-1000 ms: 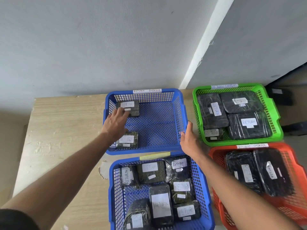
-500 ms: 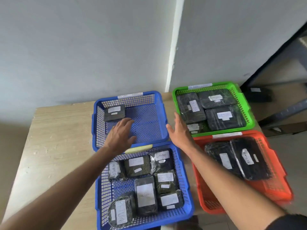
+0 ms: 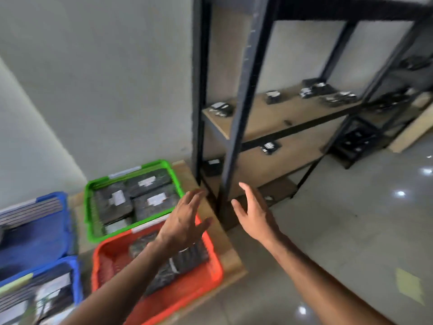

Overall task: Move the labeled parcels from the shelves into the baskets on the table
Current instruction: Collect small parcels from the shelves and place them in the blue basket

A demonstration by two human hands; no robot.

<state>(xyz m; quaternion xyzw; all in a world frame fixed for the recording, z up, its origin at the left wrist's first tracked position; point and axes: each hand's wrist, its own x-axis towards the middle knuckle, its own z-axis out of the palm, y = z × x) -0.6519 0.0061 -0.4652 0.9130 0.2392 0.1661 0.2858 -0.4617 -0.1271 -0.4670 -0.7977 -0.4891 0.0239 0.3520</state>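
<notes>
My left hand [image 3: 186, 219] hovers open over the far corner of the orange basket [image 3: 213, 266], holding nothing. My right hand [image 3: 254, 213] is open too, fingers spread, just past the table's right edge in front of the black shelf post [image 3: 236, 127]. Dark wrapped parcels with white labels lie on the wooden shelves: one at the left [image 3: 220, 108], one further right [image 3: 273, 96], one on the lower shelf [image 3: 270, 147]. The green basket [image 3: 174, 177] holds several labeled parcels. Two blue baskets, far [image 3: 64, 207] and near [image 3: 77, 277], sit at the left. The picture is blurred.
The black metal shelf unit [image 3: 304, 124] stands to the right of the wooden table [image 3: 230, 249], close against its corner. More dark parcels [image 3: 337, 97] lie toward the shelf's right end. A glossy tiled floor [image 3: 351, 231] spreads to the right, with a yellow scrap [image 3: 408, 285] on it.
The view has swung right from the baskets to the shelves. Both hands left the blue baskets and moved right, empty, toward the shelf unit.
</notes>
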